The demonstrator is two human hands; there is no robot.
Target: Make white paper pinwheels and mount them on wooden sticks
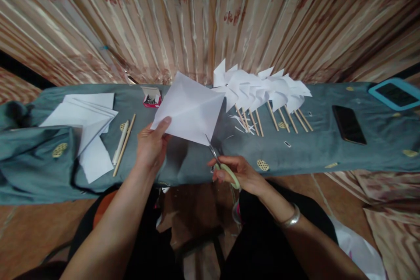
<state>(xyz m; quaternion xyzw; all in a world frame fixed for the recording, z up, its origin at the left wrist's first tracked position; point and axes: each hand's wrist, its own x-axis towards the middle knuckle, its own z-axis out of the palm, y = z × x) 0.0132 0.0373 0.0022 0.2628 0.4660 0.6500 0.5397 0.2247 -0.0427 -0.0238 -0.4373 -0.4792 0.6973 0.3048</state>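
A square sheet of white paper (193, 107) with faint diagonal creases is pinched at its lower left edge by my left hand (152, 144), thumb on top. My right hand (234, 173) is closed on the pale green handles of a pair of scissors (215, 154). The parted blades point up and left at the sheet's lower right corner, one on each side of its edge as far as I can see. Just beyond the sheet, on the right, lies a row of white paper pinwheels (256, 89) on wooden sticks.
Left on the cloth-covered table (197, 170) are white paper sheets (82, 111), a pen (120, 142), a wooden stick (126, 140) and a small red box (152, 97) of metal pins. Paper scraps (243, 124) lie by the sticks. A phone (348, 124) and blue-framed device (395, 94) sit right.
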